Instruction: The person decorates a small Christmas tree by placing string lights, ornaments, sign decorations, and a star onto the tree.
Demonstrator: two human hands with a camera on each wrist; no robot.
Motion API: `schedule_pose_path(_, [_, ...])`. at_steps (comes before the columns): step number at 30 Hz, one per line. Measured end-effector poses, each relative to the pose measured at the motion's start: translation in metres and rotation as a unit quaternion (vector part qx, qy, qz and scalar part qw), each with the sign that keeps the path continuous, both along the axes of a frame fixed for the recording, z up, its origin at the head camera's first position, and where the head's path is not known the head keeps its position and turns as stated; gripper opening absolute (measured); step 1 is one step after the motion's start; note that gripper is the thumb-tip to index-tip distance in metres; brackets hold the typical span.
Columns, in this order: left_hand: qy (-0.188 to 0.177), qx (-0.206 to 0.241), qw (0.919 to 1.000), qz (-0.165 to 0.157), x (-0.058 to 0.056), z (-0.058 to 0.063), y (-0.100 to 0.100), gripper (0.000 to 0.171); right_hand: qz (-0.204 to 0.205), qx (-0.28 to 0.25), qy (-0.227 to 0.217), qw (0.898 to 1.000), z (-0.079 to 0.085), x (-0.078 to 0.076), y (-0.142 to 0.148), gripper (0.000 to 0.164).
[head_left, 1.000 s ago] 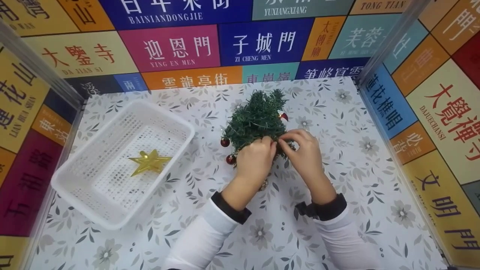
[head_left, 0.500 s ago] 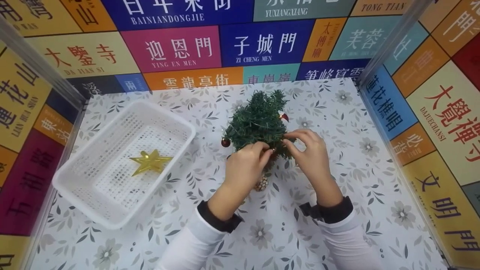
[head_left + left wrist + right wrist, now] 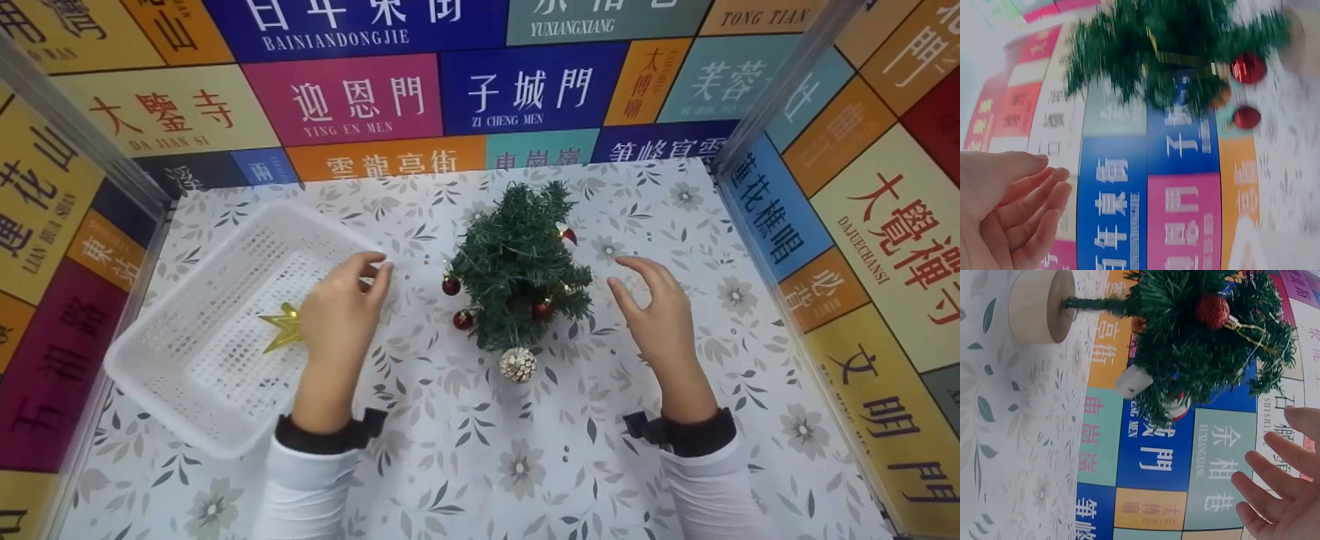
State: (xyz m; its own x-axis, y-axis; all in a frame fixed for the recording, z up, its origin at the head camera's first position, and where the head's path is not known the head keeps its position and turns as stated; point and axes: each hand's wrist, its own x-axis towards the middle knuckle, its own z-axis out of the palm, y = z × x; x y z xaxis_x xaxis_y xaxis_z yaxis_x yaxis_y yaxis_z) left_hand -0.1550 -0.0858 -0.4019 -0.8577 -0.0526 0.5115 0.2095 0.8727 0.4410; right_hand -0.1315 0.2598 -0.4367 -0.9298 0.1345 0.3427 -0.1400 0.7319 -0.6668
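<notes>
A small artificial Christmas tree (image 3: 517, 262) stands upright on the table, on a round wooden base (image 3: 1039, 306). Red baubles (image 3: 1212, 311) hang from its branches, and a whitish pine cone (image 3: 517, 364) shows at its front. My left hand (image 3: 341, 322) is raised over the near right side of the white basket, fingers loosely bent and holding nothing. It partly covers a gold star (image 3: 281, 328) lying in that basket. To the right of the tree my right hand (image 3: 660, 322) hovers with relaxed, parted fingers, apart from the branches.
The white perforated plastic basket (image 3: 172, 401) stands on the left of the table. A floral-patterned cloth (image 3: 517, 465) covers the tabletop. Panels with coloured lettered blocks (image 3: 360, 97) close off the back and both sides.
Both hands have let go of the tree's front branches and drawn apart. The left has moved left over the basket, the right slightly right. A red bauble and the pine cone are now uncovered.
</notes>
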Motion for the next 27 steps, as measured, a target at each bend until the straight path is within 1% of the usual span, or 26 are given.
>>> schedule_pose_path(2, [-0.055,-0.003,0.9982,0.025,-0.004,0.000,-0.019,0.020,-0.005,0.003,-0.016,1.000,-0.002,0.001,0.006,0.038])
schedule_pose_path(4, [-0.119,-0.007,0.9921,0.039,-0.008,-0.002,-0.039,0.023,-0.006,0.006,-0.033,0.999,-0.004,0.003,0.012,0.040])
schedule_pose_path(6, [-0.185,-0.011,0.9815,0.046,-0.012,-0.005,-0.059,0.026,-0.004,0.014,-0.047,0.999,-0.007,0.005,0.017,0.043])
schedule_pose_path(8, [-0.245,-0.018,0.9682,0.045,-0.015,-0.007,-0.079,0.030,0.001,0.022,-0.062,0.998,-0.010,0.008,0.022,0.046])
schedule_pose_path(11, [-0.313,-0.035,0.9485,0.033,-0.021,-0.011,-0.106,0.037,0.006,0.036,-0.079,0.996,-0.016,0.010,0.030,0.049])
schedule_pose_path(14, [-0.364,-0.057,0.9296,0.008,-0.027,-0.016,-0.126,0.043,0.011,0.051,-0.096,0.994,-0.020,0.012,0.035,0.052])
schedule_pose_path(16, [-0.388,-0.075,0.9187,-0.014,-0.033,-0.021,-0.135,0.045,0.014,0.058,-0.106,0.993,-0.023,0.013,0.036,0.054])
schedule_pose_path(19, [-0.422,-0.099,0.8998,-0.047,-0.041,-0.029,-0.146,0.049,0.019,0.068,-0.119,0.990,-0.025,0.013,0.038,0.055])
schedule_pose_path(21, [-0.444,-0.120,0.8849,-0.073,-0.045,-0.035,-0.150,0.055,0.021,0.070,-0.127,0.989,-0.026,0.014,0.038,0.056])
schedule_pose_path(25, [-0.493,-0.139,0.8502,-0.123,-0.048,-0.049,-0.152,0.074,0.027,0.072,-0.141,0.987,-0.027,0.014,0.038,0.058])
schedule_pose_path(27, [-0.506,-0.140,0.8390,-0.142,-0.049,-0.056,-0.150,0.082,0.026,0.075,-0.144,0.986,-0.027,0.014,0.039,0.058])
